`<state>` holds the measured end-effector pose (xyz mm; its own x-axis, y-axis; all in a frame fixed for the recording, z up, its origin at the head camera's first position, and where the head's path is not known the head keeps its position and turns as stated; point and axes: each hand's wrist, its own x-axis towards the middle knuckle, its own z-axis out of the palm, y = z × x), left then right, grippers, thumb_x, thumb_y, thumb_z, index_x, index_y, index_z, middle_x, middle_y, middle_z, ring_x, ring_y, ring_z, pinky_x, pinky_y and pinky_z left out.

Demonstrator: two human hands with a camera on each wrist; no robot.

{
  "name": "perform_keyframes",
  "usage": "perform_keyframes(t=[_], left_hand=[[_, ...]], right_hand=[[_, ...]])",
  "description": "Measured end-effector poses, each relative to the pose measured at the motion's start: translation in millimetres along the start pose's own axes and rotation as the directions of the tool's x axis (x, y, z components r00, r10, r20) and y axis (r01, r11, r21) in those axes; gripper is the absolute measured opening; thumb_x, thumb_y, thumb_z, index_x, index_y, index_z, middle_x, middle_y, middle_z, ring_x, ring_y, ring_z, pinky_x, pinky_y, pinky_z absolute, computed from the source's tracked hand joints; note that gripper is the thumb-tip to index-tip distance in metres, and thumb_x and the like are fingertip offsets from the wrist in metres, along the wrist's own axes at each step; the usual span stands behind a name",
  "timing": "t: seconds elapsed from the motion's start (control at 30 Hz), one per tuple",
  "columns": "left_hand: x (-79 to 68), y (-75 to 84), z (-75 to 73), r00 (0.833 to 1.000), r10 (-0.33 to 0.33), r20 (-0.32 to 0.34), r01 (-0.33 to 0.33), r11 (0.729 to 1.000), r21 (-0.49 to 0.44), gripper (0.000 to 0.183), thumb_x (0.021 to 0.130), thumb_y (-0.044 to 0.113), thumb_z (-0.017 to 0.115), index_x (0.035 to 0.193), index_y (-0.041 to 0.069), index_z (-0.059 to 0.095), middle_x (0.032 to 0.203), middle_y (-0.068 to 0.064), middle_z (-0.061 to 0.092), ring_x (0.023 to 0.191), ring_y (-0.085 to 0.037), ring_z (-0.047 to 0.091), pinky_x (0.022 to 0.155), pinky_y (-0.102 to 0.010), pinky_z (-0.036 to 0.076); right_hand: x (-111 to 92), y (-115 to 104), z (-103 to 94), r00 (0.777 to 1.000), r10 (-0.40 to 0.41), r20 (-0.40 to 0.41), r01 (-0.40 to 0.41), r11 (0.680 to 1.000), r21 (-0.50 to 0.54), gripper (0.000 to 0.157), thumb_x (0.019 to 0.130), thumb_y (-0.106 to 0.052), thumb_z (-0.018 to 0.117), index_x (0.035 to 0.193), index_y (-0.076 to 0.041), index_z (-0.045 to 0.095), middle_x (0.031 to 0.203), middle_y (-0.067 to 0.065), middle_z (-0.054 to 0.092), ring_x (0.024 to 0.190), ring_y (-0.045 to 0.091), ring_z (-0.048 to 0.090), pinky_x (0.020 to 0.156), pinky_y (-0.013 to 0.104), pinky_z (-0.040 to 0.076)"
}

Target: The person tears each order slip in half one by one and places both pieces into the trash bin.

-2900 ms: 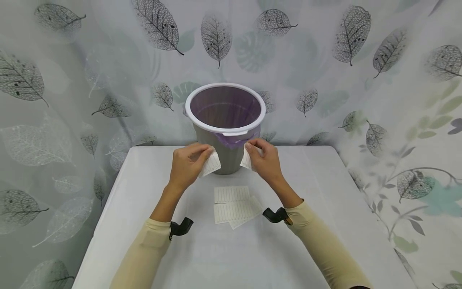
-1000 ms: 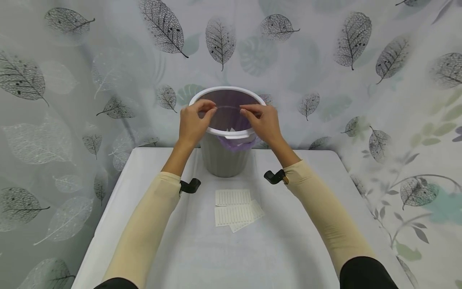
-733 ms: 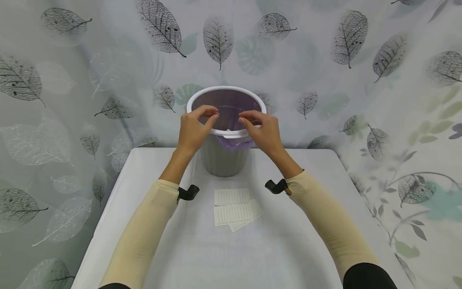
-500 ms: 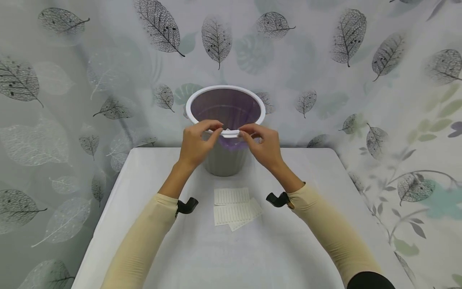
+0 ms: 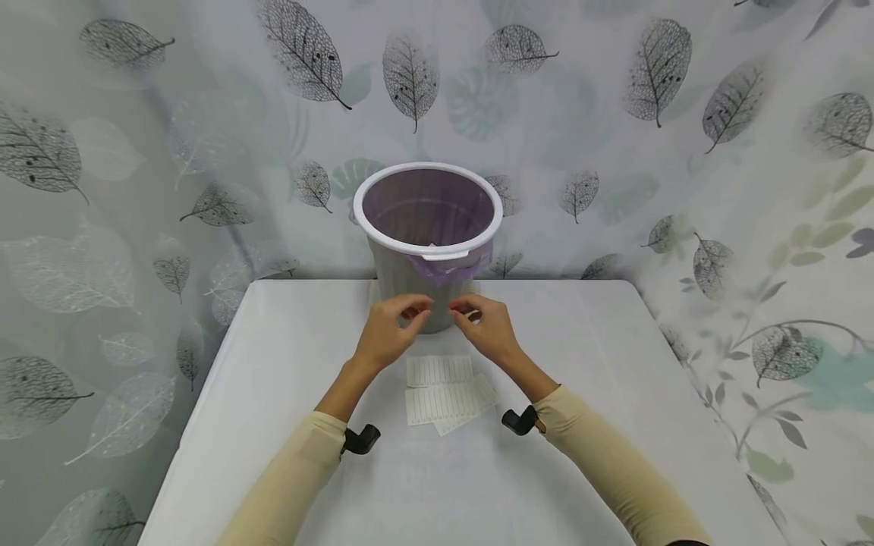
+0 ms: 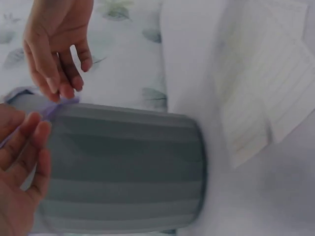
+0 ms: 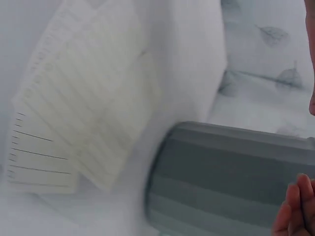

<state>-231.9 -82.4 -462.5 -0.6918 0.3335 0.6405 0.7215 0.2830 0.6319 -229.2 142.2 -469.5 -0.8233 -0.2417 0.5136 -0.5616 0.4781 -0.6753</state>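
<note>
My left hand point(image 5: 391, 331) and right hand point(image 5: 486, 327) hover side by side in front of the bin, beyond the papers. Thumbs and fingers are loosely bent toward each other, with nothing between them. The left wrist view shows both the left hand point(image 6: 22, 172) and the right hand point(image 6: 61, 46) bare. Just nearer to me, three overlapping off-white paper slips point(image 5: 440, 402) with ruled lines lie on the table; one is skewed to the right. A grey bin point(image 5: 396, 274) with a white rim point(image 5: 372, 229) and a purple liner point(image 5: 444, 269) stands behind the hands.
A small white scrap point(image 5: 432, 245) shows inside the bin, close to its near rim. The white-covered table point(image 5: 580, 341) reaches to a leaf-patterned curtain point(image 5: 546, 152) at the back and sides.
Earlier each hand pinched a torn paper piece before the bin. Then the hands were over its mouth without the pieces, and since have come down and back toward me.
</note>
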Motion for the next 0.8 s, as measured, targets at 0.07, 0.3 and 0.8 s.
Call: perform_keyframes(t=[0.07,0.3,0.8], left_hand=[[-8.9,-6.9,8.4,0.998,-0.053,0.035,0.053,0.999,0.009,0.017,0.094,-0.001,0.074,0.111,-0.004,0.075,0.101,-0.011,0.076,0.084,-0.022,0.071,0.073,-0.036,0.060],[-30.4,-31.5,29.3,0.963,-0.241,0.121,0.232,0.969,0.080,0.019,0.093,-0.001,0.073,0.111,-0.005,0.075,0.096,-0.010,0.076,0.083,-0.024,0.072,0.077,-0.040,0.059],[-61.1,-62.8,52.7,0.796,-0.551,0.251,0.463,0.821,0.336,0.046,0.083,0.005,0.087,0.125,-0.002,0.071,0.115,-0.015,0.067,0.104,-0.031,0.064,0.090,-0.044,0.054]], right_hand=[[-6.4,11.0,6.5,0.998,0.049,0.039,-0.048,0.999,-0.025,0.013,0.095,-0.003,0.075,0.107,0.001,0.077,0.097,0.007,0.076,0.087,0.023,0.073,0.070,0.036,0.060],[-23.9,39.0,26.0,0.954,0.204,0.219,-0.190,0.978,-0.083,0.025,0.091,-0.002,0.078,0.114,0.005,0.072,0.104,0.012,0.075,0.096,0.030,0.071,0.081,0.044,0.059],[-41.1,72.3,49.6,0.838,0.398,0.373,-0.250,0.888,-0.386,0.047,0.077,-0.017,0.094,0.114,-0.002,0.070,0.107,0.011,0.062,0.104,0.031,0.056,0.089,0.049,0.052]])
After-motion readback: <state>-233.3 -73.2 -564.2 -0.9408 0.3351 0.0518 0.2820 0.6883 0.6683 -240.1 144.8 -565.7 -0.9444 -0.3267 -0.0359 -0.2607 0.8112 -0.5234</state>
